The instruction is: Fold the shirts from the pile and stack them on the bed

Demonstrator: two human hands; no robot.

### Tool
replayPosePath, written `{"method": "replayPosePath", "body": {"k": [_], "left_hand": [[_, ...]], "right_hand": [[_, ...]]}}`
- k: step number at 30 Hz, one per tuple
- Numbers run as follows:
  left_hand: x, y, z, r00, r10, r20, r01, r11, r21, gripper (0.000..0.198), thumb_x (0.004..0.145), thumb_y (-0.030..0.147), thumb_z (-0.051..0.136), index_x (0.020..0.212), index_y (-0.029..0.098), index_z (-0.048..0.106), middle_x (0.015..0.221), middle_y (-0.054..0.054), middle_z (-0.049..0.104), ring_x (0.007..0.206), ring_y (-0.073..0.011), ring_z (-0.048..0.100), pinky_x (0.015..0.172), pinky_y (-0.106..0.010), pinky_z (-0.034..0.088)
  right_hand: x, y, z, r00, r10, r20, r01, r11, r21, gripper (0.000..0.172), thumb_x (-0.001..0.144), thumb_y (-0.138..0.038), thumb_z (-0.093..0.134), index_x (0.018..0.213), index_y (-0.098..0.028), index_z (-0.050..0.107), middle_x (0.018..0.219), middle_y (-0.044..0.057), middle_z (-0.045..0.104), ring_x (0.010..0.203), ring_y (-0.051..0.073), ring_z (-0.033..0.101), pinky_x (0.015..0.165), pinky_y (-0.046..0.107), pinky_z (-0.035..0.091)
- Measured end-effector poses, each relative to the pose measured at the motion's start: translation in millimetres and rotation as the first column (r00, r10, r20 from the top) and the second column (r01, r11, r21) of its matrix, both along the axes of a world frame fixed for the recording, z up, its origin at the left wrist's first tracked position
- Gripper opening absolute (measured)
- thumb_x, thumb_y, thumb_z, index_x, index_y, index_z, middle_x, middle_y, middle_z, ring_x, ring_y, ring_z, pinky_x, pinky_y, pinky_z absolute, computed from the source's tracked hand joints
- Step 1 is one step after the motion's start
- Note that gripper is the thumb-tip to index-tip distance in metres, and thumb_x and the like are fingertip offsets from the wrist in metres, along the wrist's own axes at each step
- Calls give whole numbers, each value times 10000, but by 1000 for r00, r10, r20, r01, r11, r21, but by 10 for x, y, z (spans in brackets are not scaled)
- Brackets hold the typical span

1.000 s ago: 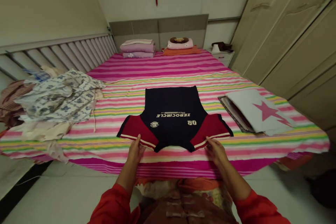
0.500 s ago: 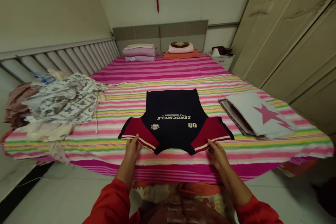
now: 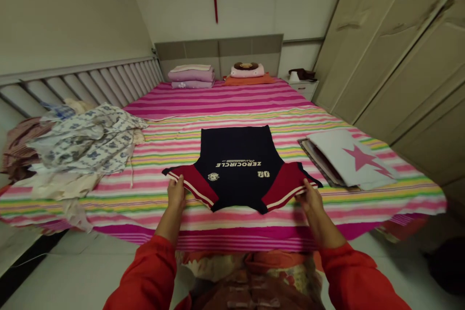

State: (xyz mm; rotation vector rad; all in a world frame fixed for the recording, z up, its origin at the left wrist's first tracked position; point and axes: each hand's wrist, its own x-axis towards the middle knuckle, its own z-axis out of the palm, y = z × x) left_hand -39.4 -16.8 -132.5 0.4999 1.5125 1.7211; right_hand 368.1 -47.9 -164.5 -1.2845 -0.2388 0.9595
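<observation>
A dark T-shirt (image 3: 236, 145) with red sleeves and white lettering lies spread on the striped bed, its neck end towards me. My left hand (image 3: 176, 193) pinches the edge of the sleeve on the left, near its cuff. On the other side, my right hand (image 3: 310, 196) has its fingers closed on the edge of the right sleeve, close to the cuff. Both sleeve edges look slightly raised where the fingers grip them.
A loose heap of clothes (image 3: 87, 138) lies on the bed's left side. Folded garments with a pink star (image 3: 358, 157) lie to the right. Folded purple bedding (image 3: 192, 76) and a pink pillow (image 3: 247, 71) are near the headboard (image 3: 250, 51).
Both hands have moved outward along the sleeves towards the cuffs and now grip the sleeve edges. The view has shifted slightly.
</observation>
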Motion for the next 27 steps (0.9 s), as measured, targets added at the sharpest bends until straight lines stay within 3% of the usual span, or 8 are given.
{"method": "replayPosePath", "body": {"k": [3, 7, 10, 12, 15, 19, 24, 27], "left_hand": [[256, 92, 215, 991, -98, -89, 106, 990, 89, 120, 745, 270, 672, 782, 181, 599, 629, 35, 604, 606, -120, 576, 582, -217, 464], [879, 170, 389, 935, -273, -226, 317, 930, 184, 194, 751, 232, 668, 928, 160, 704, 823, -14, 707, 807, -165, 632, 758, -254, 492], [1354, 176, 361, 817, -427, -388, 529, 822, 209, 299, 807, 219, 601, 1085, 168, 695, 1014, -42, 720, 964, -192, 633, 912, -314, 471], [1548, 149, 283, 713, -479, -512, 636, 749, 184, 348, 843, 217, 545, 1166, 174, 669, 1107, -64, 699, 1031, -203, 619, 967, -347, 451], [1603, 92, 162, 599, -461, -655, 690, 713, 129, 397, 870, 212, 489, 1239, 195, 634, 1128, -74, 673, 1054, -198, 604, 983, -356, 449], [1485, 38, 127, 450, -451, -771, 746, 665, 47, 452, 885, 185, 439, 1313, 223, 578, 1097, -62, 649, 1028, -180, 595, 967, -343, 459], [1490, -15, 188, 387, -436, -812, 766, 642, 20, 420, 901, 214, 432, 1291, 225, 589, 1061, -59, 626, 993, -177, 593, 944, -334, 467], [1499, -80, 93, 404, -417, -814, 722, 692, 4, 507, 848, 210, 525, 1355, 219, 520, 1063, -62, 619, 993, -190, 593, 946, -355, 470]], "right_hand": [[-130, 127, 195, 992, 14, 123, -24, 997, 80, 372, 583, -433, 787, 679, -219, 498, 492, -92, 521, 453, 101, 485, 438, 228, 413], [-666, 254, 440, 937, 222, 271, -272, 948, 163, 336, 545, -380, 800, 757, -195, 616, 550, -60, 576, 481, 114, 519, 445, 231, 434], [-1081, 278, 592, 800, 405, 442, -521, 834, 179, 529, 631, -375, 736, 1118, -195, 632, 722, -11, 670, 519, 131, 554, 485, 258, 486], [-1229, 272, 683, 664, 451, 596, -644, 750, 149, 724, 697, -348, 665, 1378, -207, 466, 953, 43, 710, 628, 153, 609, 586, 293, 535], [-1237, 245, 800, 503, 431, 749, -708, 703, 71, 855, 715, -273, 610, 1503, -178, 293, 1209, 106, 658, 853, 201, 653, 769, 343, 548], [-1100, 221, 902, 366, 449, 815, -772, 635, -3, 832, 707, -225, 589, 1497, -226, 329, 1312, 89, 610, 878, 203, 666, 812, 358, 550], [-1045, 286, 948, 427, 552, 716, -795, 607, 6, 510, 675, -273, 643, 1185, -268, 626, 952, 11, 723, 612, 150, 647, 593, 300, 576], [-1046, 339, 1021, 538, 600, 592, -764, 644, 42, 262, 634, -315, 683, 877, -227, 639, 638, -41, 656, 480, 136, 608, 495, 285, 562]]}}
